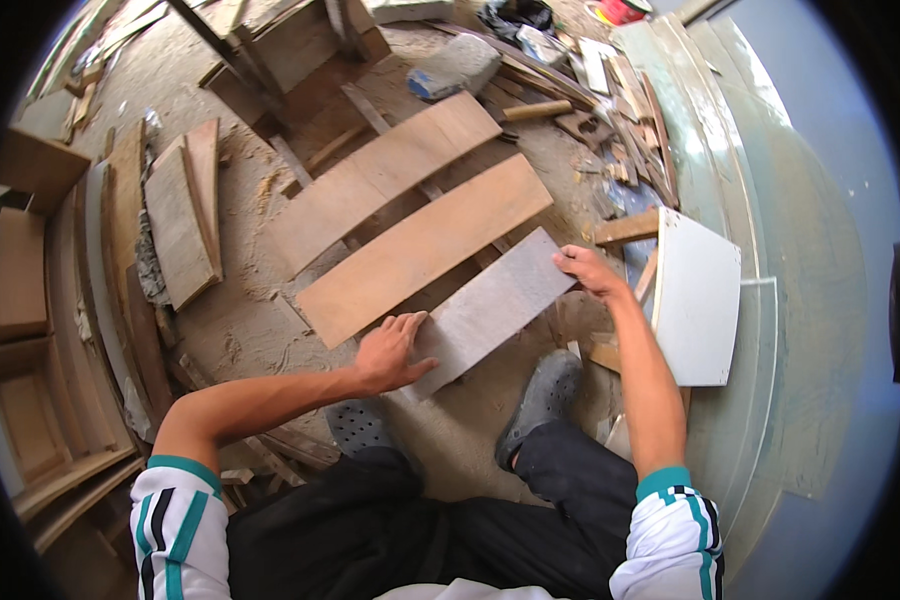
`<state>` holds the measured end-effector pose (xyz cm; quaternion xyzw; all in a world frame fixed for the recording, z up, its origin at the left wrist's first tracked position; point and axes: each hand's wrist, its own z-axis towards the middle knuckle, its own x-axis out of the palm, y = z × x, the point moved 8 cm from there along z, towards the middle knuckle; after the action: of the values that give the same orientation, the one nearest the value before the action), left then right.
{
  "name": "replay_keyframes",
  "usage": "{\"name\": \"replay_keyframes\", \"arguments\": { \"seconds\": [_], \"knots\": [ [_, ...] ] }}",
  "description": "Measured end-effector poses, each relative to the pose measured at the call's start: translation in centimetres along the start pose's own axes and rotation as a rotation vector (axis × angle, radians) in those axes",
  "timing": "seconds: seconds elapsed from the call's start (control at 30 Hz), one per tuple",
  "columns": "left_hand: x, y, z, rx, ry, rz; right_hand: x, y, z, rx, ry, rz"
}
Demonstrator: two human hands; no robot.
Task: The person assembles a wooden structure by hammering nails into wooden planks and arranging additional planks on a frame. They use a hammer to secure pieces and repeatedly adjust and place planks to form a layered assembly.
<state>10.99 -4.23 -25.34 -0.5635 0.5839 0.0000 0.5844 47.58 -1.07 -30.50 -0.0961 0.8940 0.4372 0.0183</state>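
Note:
A narrow pale grey board lies slantwise in front of me, its right end higher in view. My right hand grips its far right corner, thumb on top and the other fingers mostly hidden at the edge. Around the left end is my left hand, its thumb on the face and fingers along the far edge. Just beyond lies a tan board, parallel to the grey one. Farther off, another light brown board rests beside it. Wooden strips run underneath these boards.
Wood scraps and a grey block lie at the far right. Near my right forearm stands a white panel, with glass sheets behind it. Wooden frames line the left. My grey clogs are close below the board.

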Motion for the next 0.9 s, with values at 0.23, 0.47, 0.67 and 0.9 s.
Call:
{"name": "replay_keyframes", "arguments": {
  "seconds": [0.23,0.47,0.67,0.9],
  "knots": [
    [-4.6,4.5,-1.5,-0.272,-0.102,-0.557,-0.6,18.4,0.3,-0.128,0.073,-0.115],
    [-17.1,11.1,2.3,-0.304,-0.511,-1.354,0.0,32.2,7.0,-0.248,-0.048,0.045],
    [-23.2,18.5,5.6,-0.335,-0.923,-1.464,1.5,32.5,19.0,-0.296,-0.379,-0.062],
    [-23.1,26.1,9.8,-0.688,-1.121,-1.195,3.5,30.6,31.3,-0.264,-0.460,-0.522]
  ]
}}
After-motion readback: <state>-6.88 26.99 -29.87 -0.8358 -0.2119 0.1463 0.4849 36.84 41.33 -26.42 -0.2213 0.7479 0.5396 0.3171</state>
